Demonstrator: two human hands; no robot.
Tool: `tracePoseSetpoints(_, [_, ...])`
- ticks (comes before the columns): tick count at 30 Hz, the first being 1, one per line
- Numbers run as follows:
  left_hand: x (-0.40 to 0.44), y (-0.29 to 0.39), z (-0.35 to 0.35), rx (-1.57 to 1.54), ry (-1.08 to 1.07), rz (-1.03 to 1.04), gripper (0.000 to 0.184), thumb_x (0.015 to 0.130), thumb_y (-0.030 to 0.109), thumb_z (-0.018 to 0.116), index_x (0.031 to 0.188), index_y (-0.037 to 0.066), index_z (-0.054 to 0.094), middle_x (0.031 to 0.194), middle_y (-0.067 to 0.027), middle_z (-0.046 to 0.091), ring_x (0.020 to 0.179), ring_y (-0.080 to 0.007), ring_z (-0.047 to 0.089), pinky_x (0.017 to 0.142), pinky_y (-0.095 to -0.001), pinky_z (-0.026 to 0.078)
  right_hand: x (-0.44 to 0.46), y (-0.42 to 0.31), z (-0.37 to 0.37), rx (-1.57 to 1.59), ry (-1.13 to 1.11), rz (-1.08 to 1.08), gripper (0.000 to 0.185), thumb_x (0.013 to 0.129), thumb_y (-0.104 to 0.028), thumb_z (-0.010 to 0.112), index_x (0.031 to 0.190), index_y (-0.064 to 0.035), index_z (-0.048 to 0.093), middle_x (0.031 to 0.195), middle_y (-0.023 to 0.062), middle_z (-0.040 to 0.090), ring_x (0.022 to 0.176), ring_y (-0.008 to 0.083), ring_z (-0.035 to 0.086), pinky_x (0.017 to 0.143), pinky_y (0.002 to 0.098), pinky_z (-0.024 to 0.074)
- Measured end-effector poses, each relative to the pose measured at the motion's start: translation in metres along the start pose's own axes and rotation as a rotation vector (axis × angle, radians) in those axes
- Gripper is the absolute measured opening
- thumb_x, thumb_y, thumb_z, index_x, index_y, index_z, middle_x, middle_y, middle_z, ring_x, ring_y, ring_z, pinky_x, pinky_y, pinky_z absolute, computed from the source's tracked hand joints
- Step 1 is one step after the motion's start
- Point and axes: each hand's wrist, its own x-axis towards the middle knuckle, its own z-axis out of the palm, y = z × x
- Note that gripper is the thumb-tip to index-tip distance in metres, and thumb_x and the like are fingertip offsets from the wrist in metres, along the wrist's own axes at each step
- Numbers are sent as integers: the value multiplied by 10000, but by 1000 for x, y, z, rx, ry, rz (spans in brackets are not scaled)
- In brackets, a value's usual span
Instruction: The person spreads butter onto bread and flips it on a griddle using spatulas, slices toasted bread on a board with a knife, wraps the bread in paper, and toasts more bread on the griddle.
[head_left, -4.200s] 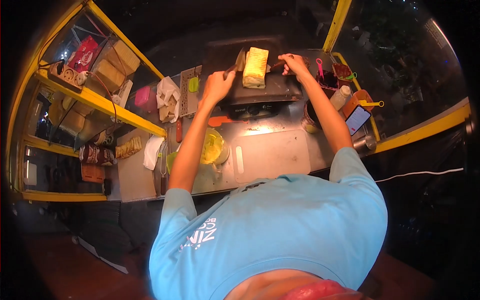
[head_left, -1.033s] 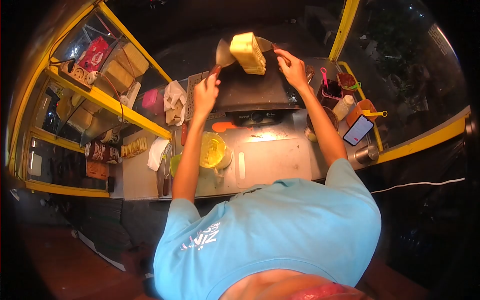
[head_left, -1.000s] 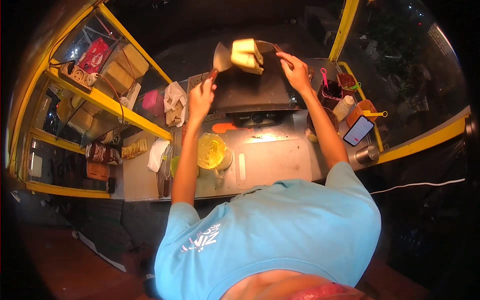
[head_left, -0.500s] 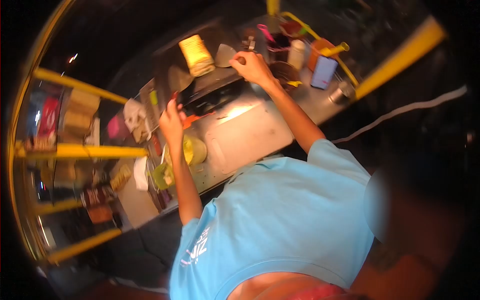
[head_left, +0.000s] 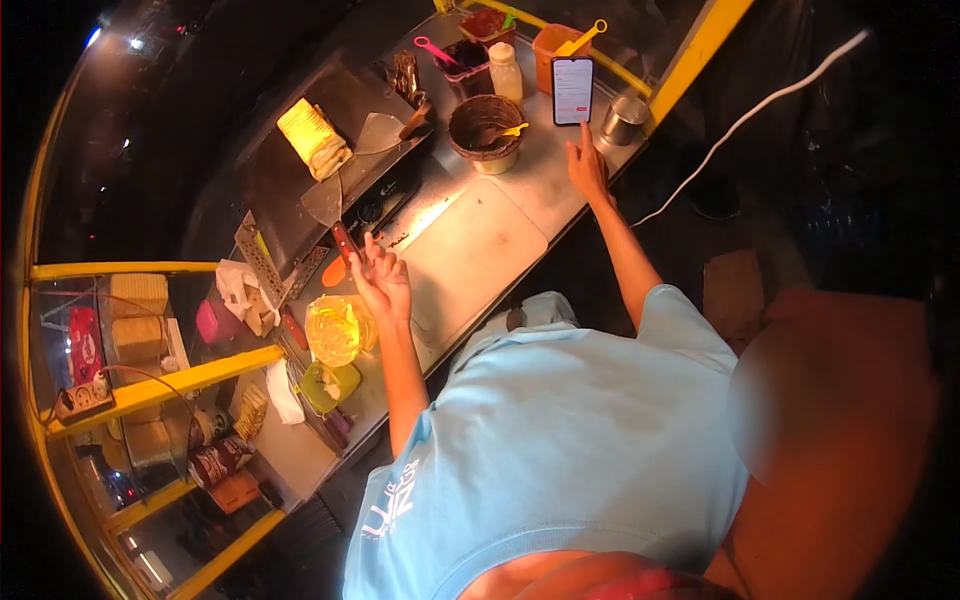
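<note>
A golden bread block stands on the dark griddle, its top ridged. My left hand is at the griddle's front edge, fingers loosely spread, with the red-brown handle of a scraper against its thumb side; that scraper's blade rests on the griddle. My right hand holds nothing; its index finger is stretched to the lower edge of a phone with a lit screen, its thumb apart. A second scraper lies at the griddle's right end, its dark handle over the edge.
A white cutting board lies on the counter. Around it are a brown-coated tub, a yellow tub, a green container, a white bottle and a metal cup. Yellow-framed shelves stand at left.
The bread, earlier lifted between two scrapers, now rests on the griddle. My right hand has let go of its scraper and moved to the phone. The view has turned and shifted right.
</note>
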Motion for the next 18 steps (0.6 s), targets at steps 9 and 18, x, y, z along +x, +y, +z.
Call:
tracePoseSetpoints(9, [-48,-8,-14,615,195,-247,387,999,273,518,1330,77,477,841,44,520,659,-59,460,608,-221,405,15,1,7,-164,-87,-19,733,926,-329,555,1520,-208,144,965,260,666,905,453,627,792,528,471])
tracePoseSetpoints(18, [-88,-9,-38,741,286,-236,284,1002,273,507,1194,69,558,823,17,523,605,-64,456,591,-238,413,13,7,14,-164,-66,0,727,916,-359,565,1517,-217,180,987,208,682,921,417,637,813,538,470])
